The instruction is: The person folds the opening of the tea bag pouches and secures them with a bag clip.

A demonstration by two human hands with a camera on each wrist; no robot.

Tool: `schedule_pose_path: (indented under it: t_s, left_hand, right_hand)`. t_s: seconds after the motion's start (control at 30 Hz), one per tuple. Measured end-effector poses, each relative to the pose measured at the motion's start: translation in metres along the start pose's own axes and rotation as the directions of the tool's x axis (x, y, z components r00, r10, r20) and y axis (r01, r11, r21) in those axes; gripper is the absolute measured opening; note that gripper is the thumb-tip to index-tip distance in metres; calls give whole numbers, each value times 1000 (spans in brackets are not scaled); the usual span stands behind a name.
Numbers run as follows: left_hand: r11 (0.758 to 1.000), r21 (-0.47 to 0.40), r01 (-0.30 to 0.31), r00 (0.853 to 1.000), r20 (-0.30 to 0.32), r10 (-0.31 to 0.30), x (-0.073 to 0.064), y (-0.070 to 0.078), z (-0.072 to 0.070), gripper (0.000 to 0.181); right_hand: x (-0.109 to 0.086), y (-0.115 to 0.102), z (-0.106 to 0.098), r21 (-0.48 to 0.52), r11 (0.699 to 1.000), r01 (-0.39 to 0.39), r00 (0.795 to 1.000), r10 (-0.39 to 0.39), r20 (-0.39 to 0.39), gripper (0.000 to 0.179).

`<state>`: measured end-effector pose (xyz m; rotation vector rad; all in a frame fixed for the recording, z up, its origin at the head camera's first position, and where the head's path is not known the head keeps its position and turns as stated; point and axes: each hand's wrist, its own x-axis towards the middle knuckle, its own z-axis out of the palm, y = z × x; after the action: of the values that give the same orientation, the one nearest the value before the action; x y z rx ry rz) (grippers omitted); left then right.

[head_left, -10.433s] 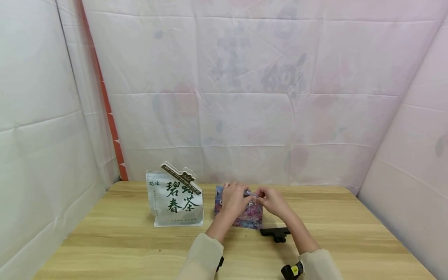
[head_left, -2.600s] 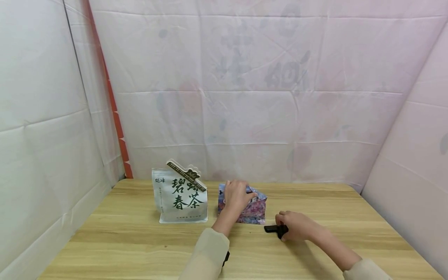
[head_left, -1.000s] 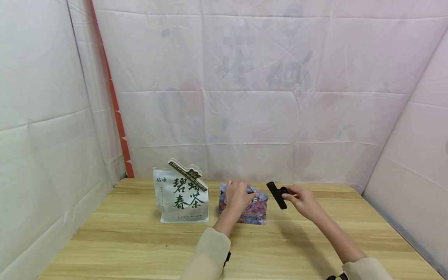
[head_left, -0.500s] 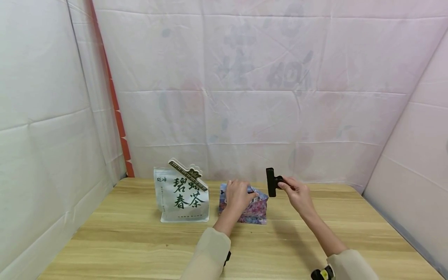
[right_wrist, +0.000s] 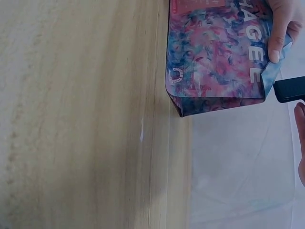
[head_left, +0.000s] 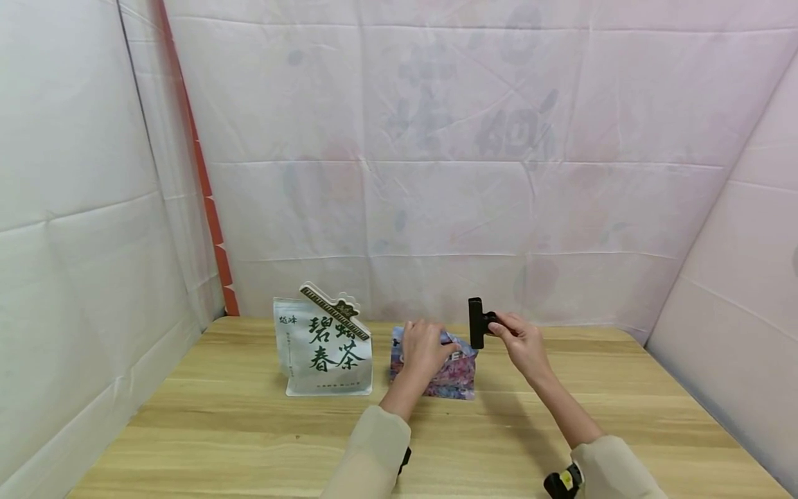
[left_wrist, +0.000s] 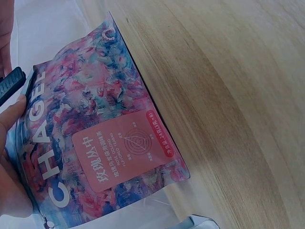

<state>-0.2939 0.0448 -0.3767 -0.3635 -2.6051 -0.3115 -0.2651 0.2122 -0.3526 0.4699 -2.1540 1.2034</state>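
Observation:
My left hand (head_left: pixel 424 350) grips the top of a pink and blue tea pouch (head_left: pixel 452 382) that stands upright on the table. In the left wrist view the pouch (left_wrist: pixel 62 90) shows the letters CHAGEE, with my left thumb and fingers at its top edge. That top is folded over, as the right wrist view of the pouch (right_wrist: pixel 214 52) shows. My right hand (head_left: pixel 526 350) pinches the handles of a black bulldog clip (head_left: pixel 476 323) between thumb and fingers. The clip's long bar stands upright in the air, right at the pouch's upper right corner.
To the left, a white tea pouch (head_left: pixel 324 378) with green writing stands on the wooden table (head_left: pixel 249 443). A slanted white and brown clip (head_left: pixel 334 312) grips its top right corner. A pale cloth wall (head_left: pixel 436 208) rises behind the table, with others at both sides.
My right hand picked up the black clip from the table, raised it, turned its bar upright and moved it left to the pouch. My left hand has stayed on the pouch top.

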Motion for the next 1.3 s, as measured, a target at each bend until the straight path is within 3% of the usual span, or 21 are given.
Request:
schedule_pose_path:
  t_s: [0.17,0.4,0.53,0.8,0.9,1.0,1.07,1.3]
  left_hand:
    - [1000,-14,0,1000,4,0,0,0,0,37]
    - [1000,-1,2,1000,-2,-2,-1,1,-1,29]
    - [1000,-16,-3,1000,2,3,-2,0,-1,25]
    - [992,-95,-83,993,71,90,-4,-12,-3,32]
    - [994,-21,-104,991,83,105,-6,-18,-7,38]
    - [993,84,-77,995,65,72,-9,-26,-10,48]
    - [993,110,-53,998,43,48,-11,-33,-11,53]
    - [996,-36,-80,997,21,81,-15,-47,-14,54]
  right_hand:
    - [0,2,3,29,999,27,1000,-27,3,24]
    - [-3,12,12,72,988,134,990,-137,41,24]
    - [-5,15,14,96,985,144,988,-150,49,25]
    - [-6,10,13,55,989,135,986,-139,94,25]
    - [-5,19,15,53,990,131,986,-136,95,25]
    - [-4,35,18,28,991,133,986,-135,94,26]
    - [-5,46,19,14,991,134,986,-135,97,27]
    - [-4,46,16,-8,984,178,979,-176,107,25]
